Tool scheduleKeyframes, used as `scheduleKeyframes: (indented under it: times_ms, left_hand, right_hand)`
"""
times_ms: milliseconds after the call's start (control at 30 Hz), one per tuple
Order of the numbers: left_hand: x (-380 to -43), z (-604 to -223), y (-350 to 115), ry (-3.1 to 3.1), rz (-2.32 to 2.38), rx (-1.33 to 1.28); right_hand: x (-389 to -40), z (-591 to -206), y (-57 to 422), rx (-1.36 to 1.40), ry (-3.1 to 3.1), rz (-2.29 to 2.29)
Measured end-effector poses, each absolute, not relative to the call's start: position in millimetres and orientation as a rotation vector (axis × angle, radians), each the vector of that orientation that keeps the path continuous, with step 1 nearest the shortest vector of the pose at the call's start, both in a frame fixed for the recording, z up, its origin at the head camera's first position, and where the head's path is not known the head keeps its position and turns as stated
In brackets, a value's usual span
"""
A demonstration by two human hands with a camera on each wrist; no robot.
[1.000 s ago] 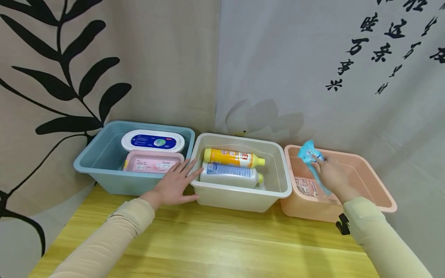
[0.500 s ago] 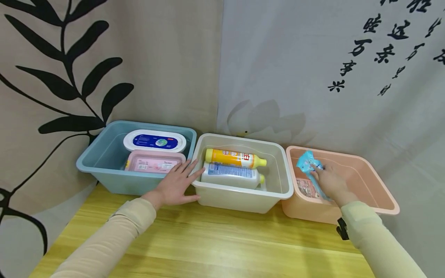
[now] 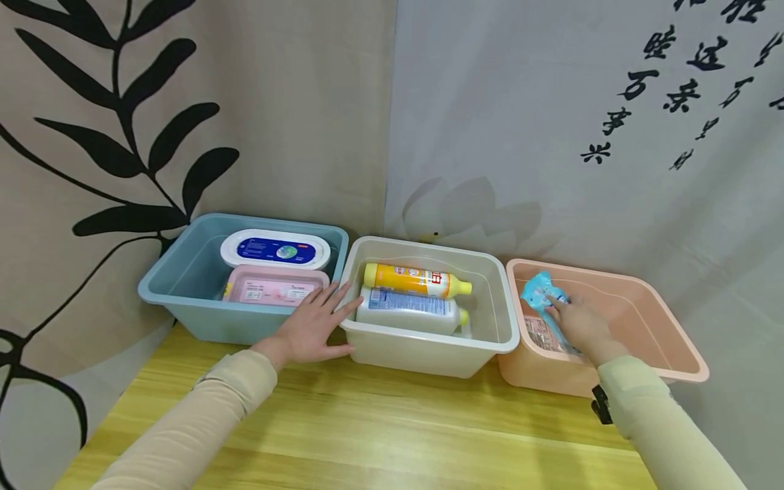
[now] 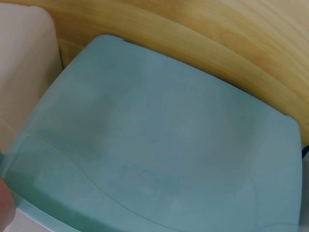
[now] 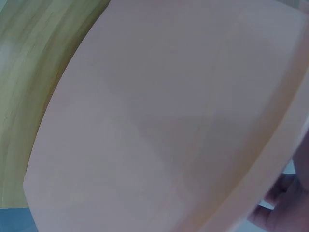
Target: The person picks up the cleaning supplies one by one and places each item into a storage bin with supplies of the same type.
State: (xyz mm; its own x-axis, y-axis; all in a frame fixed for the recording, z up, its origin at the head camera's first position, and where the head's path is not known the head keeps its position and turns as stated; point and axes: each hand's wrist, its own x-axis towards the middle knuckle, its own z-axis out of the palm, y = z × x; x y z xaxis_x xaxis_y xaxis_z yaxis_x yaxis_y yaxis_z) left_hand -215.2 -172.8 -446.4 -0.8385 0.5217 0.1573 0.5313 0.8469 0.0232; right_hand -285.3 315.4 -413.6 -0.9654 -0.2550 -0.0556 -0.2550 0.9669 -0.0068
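My right hand [image 3: 584, 330] reaches into the peach bin [image 3: 655, 327] and pinches a light-blue soft plastic packet [image 3: 537, 291]. Beneath the packet lies a packet with a printed label [image 3: 542, 333], partly hidden. In the right wrist view, the peach bin's outer wall [image 5: 135, 116] covers most of the frame, with fingers [image 5: 285, 210] beyond its rim. My left hand [image 3: 309, 330] has its fingers spread, resting at the adjoining rims of the blue bin [image 3: 208, 323] and the white bin [image 3: 410, 350]. It holds nothing.
The blue bin holds a white lidded tub [image 3: 275, 250] and a pink pack [image 3: 275, 286]. A yellow bottle [image 3: 416, 280] and a white bottle [image 3: 407, 311] lie in the white bin. All stand on a wooden table [image 3: 367, 429] against a printed curtain [image 3: 294, 122].
My right hand has lowered the blue packet slightly, deeper into the peach bin. The left hand stays in place on the rims. The head view has shifted a little.
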Motion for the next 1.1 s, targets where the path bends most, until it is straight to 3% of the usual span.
scheduleKeyframes:
  times_ms: [1100]
  left_hand:
    - [-213,-443,-172,-2.91,-0.134,-0.801]
  right_hand:
    - [-273,-398,310,-0.351,2.968,0.075]
